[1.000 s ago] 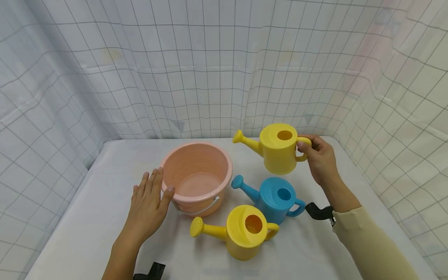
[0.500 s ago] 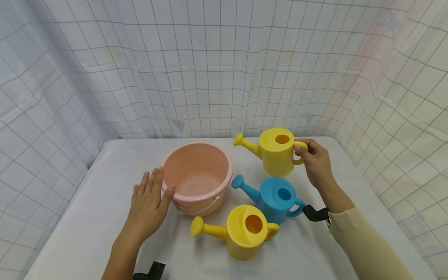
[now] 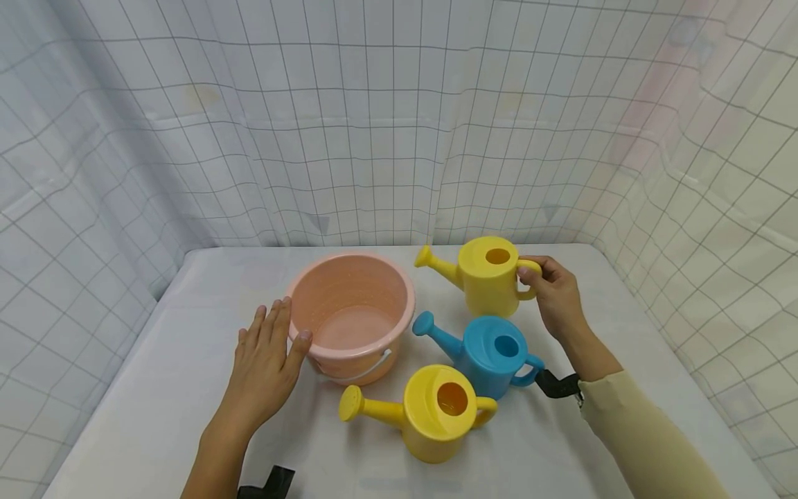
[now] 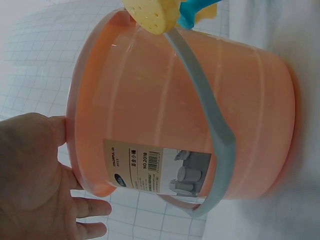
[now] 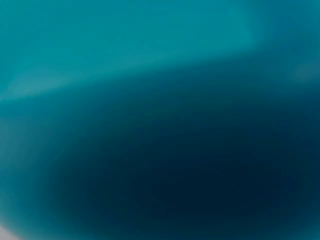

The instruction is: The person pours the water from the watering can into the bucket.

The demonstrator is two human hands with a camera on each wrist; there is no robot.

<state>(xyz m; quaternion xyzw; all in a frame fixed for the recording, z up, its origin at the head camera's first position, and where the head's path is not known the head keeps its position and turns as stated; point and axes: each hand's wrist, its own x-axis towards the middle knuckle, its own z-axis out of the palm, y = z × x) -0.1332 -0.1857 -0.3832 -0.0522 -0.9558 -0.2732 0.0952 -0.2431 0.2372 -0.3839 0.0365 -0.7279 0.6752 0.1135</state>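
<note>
My left hand, its fingers mostly straight, rests against the rim of the pink bucket. In the left wrist view, a grey handle hangs across the bucket's labelled wall. At the back right, my right hand grips the handle of a yellow watering can, spout pointing left. Whether that can's base touches the table I cannot tell. A blue watering can stands just in front of it. Blurred blue, likely this can, fills the right wrist view. Nearest me is a second yellow watering can.
All stands on a white-covered table. A white gridded curtain encloses the back and both sides. The blue can's spout comes close to the bucket's right side, and the near cans stand close together.
My right hand has lowered the far yellow watering can and brought it slightly left and nearer. My left hand, the bucket and the other cans have stayed in place.
</note>
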